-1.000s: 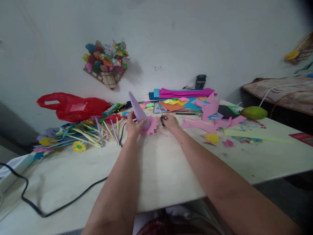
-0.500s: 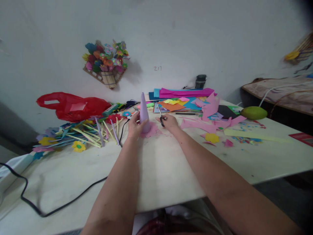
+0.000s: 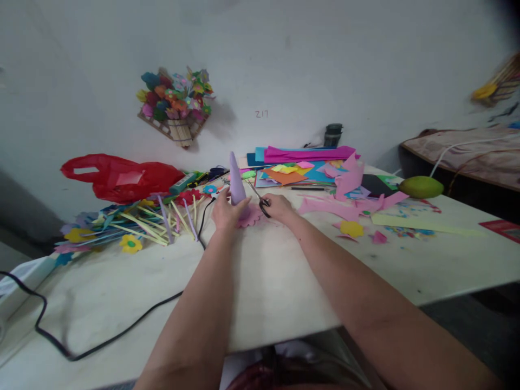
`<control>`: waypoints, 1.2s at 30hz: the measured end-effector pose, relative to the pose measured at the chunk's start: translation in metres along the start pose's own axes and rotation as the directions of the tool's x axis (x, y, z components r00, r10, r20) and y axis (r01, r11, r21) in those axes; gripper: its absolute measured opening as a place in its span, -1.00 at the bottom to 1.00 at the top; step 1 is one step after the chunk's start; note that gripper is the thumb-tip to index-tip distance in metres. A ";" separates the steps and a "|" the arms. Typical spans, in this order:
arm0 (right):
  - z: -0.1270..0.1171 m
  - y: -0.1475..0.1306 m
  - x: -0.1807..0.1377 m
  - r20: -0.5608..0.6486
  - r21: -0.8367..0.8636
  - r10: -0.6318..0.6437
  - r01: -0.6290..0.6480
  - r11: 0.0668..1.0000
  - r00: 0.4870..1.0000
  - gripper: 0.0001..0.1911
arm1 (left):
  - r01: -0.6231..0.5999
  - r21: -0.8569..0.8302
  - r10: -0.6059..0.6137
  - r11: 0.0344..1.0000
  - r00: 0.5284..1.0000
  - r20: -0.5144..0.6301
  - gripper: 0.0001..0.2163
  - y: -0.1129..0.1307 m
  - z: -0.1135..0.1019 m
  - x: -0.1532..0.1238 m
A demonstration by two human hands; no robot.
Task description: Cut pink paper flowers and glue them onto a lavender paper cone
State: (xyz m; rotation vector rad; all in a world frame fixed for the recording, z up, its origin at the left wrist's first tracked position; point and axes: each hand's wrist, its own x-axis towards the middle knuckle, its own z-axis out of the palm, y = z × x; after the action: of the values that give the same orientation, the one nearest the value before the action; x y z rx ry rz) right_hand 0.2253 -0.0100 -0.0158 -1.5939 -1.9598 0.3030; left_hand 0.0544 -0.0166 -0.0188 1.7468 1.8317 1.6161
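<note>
A tall lilac cone (image 3: pixel 236 181) stands tilted slightly left in the middle of the table. My left hand (image 3: pixel 226 211) is wrapped round its lower part, thumb in front. Under the cone lies a pink scallop-edged piece (image 3: pixel 252 215), partly hidden by the cone and the hand. My right hand (image 3: pixel 280 208) is closed on the dark handles of a pair of scissors (image 3: pixel 255 191). Their metal blades point up and left toward the cone; whether they touch it I cannot tell.
Flowers on stems (image 3: pixel 138 222) and a red plastic bag (image 3: pixel 122 176) lie at the left, with a black cable (image 3: pixel 73 356) in front. Coloured sheets (image 3: pixel 309 156), pink scraps (image 3: pixel 329 207) and a green mango-like fruit (image 3: pixel 421 187) are at the back and right.
The cone's tip has leaned left. My right hand has moved slightly left, swinging the scissors' blades toward the cone.
</note>
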 end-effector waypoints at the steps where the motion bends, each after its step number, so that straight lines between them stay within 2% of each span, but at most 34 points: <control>1: 0.000 0.000 -0.001 0.005 -0.003 -0.014 0.014 1.000 1.000 -0.68 | 0.037 0.061 -0.036 0.997 0.999 -0.023 -0.37 0.002 0.001 -0.001; 5: 0.003 0.001 -0.001 0.011 0.011 -0.095 0.095 0.995 0.995 -0.66 | 0.119 0.171 -0.109 0.978 0.992 -0.070 -0.46 0.004 0.006 -0.002; 10: 0.005 0.002 -0.001 -0.024 0.016 -0.133 0.133 0.991 0.991 -0.65 | 0.132 0.214 -0.113 0.968 0.988 -0.102 -0.58 0.006 0.007 -0.003; 13: 0.004 0.001 0.000 -0.092 0.058 -0.097 0.102 0.993 0.991 -0.68 | 0.124 0.206 -0.094 0.971 0.984 -0.148 -0.62 0.009 0.004 -0.003; 18: 0.002 0.008 0.004 -0.181 0.163 0.047 -0.017 0.986 0.982 -0.65 | 0.153 0.057 -0.132 0.987 0.952 -0.276 -0.59 0.009 -0.001 0.000; 24: 0.003 0.016 0.007 -0.027 0.203 0.032 -0.026 0.979 0.999 -0.73 | 0.182 -0.019 -0.177 0.983 0.916 -0.359 -0.56 0.003 -0.003 0.003; 28: 0.008 0.019 0.009 0.021 0.273 0.050 -0.054 0.960 0.999 -0.77 | 0.179 -0.063 -0.189 0.982 0.901 -0.391 -0.56 0.001 -0.004 0.003; 31: 0.011 0.019 0.012 0.080 0.419 0.064 -0.091 0.904 0.995 -0.74 | 0.178 -0.075 -0.193 0.981 0.896 -0.399 -0.56 0.000 -0.005 0.004; 36: 0.006 0.015 0.010 0.198 0.632 0.002 -0.129 0.764 0.980 -0.71 | 0.156 -0.106 -0.186 0.982 0.901 -0.393 -0.54 -0.004 -0.004 0.005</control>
State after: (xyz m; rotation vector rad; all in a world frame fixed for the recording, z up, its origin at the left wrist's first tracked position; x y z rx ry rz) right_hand 0.2328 0.0044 -0.0249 -1.1958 -1.6531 1.0694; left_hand 0.0479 -0.0137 -0.0172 1.2460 1.9925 2.0523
